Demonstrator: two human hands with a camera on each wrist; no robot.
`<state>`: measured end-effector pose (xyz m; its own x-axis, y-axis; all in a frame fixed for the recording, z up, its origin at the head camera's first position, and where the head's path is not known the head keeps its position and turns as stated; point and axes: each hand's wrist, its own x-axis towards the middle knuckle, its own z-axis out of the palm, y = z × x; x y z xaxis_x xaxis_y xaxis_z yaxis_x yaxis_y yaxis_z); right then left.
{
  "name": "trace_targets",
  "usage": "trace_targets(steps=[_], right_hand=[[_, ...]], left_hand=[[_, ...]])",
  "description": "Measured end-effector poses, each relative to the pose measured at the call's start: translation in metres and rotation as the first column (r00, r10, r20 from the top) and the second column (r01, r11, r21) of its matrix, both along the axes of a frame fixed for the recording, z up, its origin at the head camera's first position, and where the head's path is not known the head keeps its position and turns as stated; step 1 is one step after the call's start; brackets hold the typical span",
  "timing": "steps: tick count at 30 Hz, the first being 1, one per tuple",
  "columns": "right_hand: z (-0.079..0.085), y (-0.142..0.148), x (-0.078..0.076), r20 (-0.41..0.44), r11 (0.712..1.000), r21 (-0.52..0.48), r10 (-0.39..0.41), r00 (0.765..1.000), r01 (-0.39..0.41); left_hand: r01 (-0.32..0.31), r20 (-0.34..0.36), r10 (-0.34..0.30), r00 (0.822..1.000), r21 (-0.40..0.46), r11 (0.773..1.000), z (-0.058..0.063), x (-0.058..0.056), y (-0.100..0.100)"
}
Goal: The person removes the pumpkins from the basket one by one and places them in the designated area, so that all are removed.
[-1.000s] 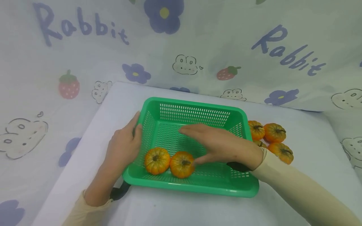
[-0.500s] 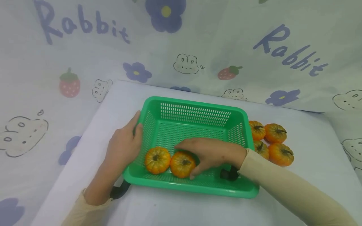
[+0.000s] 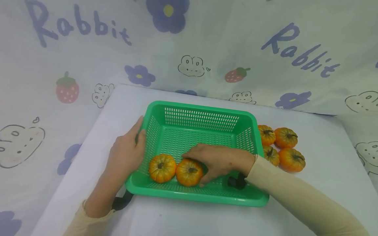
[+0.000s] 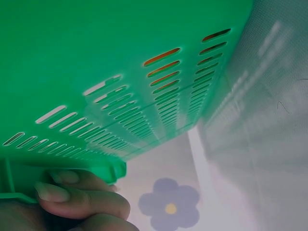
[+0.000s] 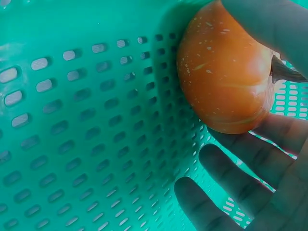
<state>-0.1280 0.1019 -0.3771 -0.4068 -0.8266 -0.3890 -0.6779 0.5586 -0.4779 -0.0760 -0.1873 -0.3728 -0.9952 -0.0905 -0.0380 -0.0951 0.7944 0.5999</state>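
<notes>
Green plastic basket (image 3: pixel 195 197) with slotted walls, on a white tabletop (image 3: pixel 325 164). Inside, by its near left corner, two orange pumpkins sit side by side: the left pumpkin (image 3: pixel 162 168) and the right pumpkin (image 3: pixel 187 175). The right hand (image 3: pixel 214 159) holds the latter between thumb and fingers; the left hand (image 3: pixel 126 150) grips the basket's left rim. Four pumpkins (image 3: pixel 285 137) cluster outside its right wall.

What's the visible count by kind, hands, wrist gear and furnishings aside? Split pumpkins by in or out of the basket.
Green slotted basket: 1
Inside pumpkins: 2
Outside pumpkins, right of the basket: 4
Total: 7 (6 pumpkins, 1 basket)
</notes>
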Motion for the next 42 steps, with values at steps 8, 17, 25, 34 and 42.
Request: trace_targets(steps=[8, 17, 25, 34, 42], right_hand=[[0.0007, -0.0004, -0.0003, 0.002, 1.000, 0.004, 0.006, 1.000, -0.006], [0.0000, -0.0005, -0.0003, -0.006, 1.000, 0.005, -0.014, 1.000, 0.014], [0.0001, -0.0005, 0.0002, -0.021, 1.000, -0.003, -0.023, 1.000, 0.023], [0.0003, -0.0018, 0.0002, -0.023, 1.000, -0.009, -0.019, 1.000, 0.019], [0.0008, -0.0019, 0.0001, -0.024, 1.000, -0.003, -0.020, 1.000, 0.020]], left_hand=[[-0.001, -0.011, 0.001, 1.000, 0.007, 1.000, 0.0008, 0.0003, -0.0002], [-0.003, -0.006, 0.003, 1.000, 0.010, 1.000, 0.0002, 0.0001, 0.0001], [-0.003, -0.001, 0.003, 1.000, 0.020, 1.000, 0.0009, 0.0004, 0.0002], [-0.005, 0.012, 0.005, 1.000, 0.022, 1.000, 0.0003, 0.0001, 0.0001], [-0.011, 0.020, 0.010, 1.000, 0.029, 1.000, 0.0006, -0.0004, 0.0007]])
